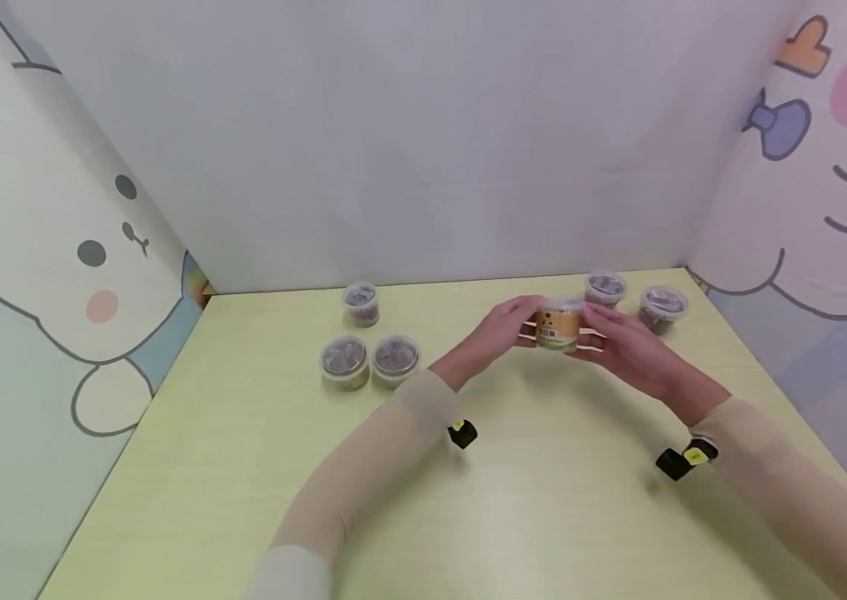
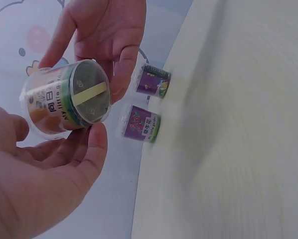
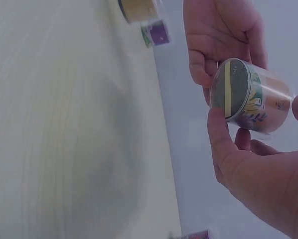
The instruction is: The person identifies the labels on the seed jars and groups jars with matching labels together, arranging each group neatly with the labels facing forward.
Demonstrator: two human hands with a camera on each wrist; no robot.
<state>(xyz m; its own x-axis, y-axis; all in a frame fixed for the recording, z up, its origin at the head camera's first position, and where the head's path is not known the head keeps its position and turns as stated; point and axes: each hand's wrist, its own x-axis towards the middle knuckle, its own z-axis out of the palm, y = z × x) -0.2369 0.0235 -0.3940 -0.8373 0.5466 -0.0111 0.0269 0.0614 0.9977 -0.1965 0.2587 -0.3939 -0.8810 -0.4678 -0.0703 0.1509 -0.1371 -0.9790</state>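
Note:
A small clear plastic cup (image 1: 558, 327) with an orange and green label is held upright above the far right part of the table, between both hands. My left hand (image 1: 494, 337) grips its left side and my right hand (image 1: 629, 348) its right side, thumbs near the lid and fingers curled toward the base. From the left wrist view, the cup's dark underside (image 2: 91, 92) shows a pale yellow strip across it. Two cups with purple labels, one (image 1: 605, 289) behind the held cup and another (image 1: 662, 307) to its right, stand close to my right hand.
On the left of the pale yellow table (image 1: 228, 467) stand a small lidded cup (image 1: 361, 306) at the back and two wider lidded cups (image 1: 344, 362) side by side in front. A white backdrop (image 1: 423, 167) rises along the far edge, with cartoon-printed sheets at both sides.

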